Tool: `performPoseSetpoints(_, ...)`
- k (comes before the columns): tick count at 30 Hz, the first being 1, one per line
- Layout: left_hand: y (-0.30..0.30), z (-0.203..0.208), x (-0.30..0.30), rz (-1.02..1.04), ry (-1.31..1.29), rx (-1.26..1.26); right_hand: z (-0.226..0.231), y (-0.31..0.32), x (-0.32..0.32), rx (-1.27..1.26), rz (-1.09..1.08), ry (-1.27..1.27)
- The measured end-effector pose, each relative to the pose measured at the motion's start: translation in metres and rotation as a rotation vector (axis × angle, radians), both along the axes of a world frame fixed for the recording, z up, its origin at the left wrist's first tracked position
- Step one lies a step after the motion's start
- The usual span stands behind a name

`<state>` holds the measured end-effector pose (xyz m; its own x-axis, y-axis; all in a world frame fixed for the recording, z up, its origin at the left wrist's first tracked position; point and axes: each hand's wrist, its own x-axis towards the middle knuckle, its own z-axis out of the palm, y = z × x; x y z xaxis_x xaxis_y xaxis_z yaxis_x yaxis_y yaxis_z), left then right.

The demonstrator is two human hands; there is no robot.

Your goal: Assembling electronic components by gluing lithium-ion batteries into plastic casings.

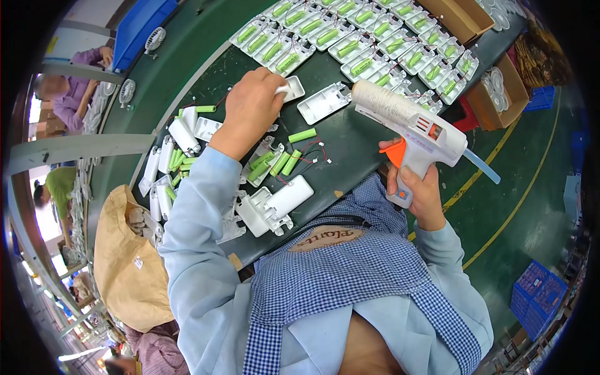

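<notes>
Casings [324, 104] strew the bench [357, 139] beside green flooring [503, 200].

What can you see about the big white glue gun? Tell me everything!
The glue gun looks like white plastic, with an orange trigger, a small orange-red patch on its side and some printing. A cream-coloured wrapping covers its front. A pale blue stick pokes out the back. The right hand grips its handle. Its front points toward the picture's upper left, and it's held up near the dark table's edge. I can't tell whether it's hot.
</notes>
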<state>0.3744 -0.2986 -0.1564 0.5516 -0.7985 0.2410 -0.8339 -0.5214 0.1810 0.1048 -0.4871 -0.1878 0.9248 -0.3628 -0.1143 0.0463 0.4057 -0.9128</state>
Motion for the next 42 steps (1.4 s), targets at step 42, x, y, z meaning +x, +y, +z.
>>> performPoseSetpoints(42,-0.025,0.001,-0.022,-0.232,-0.016,0.124,0.002,-0.001,-0.006,-0.018,0.072,0.123)
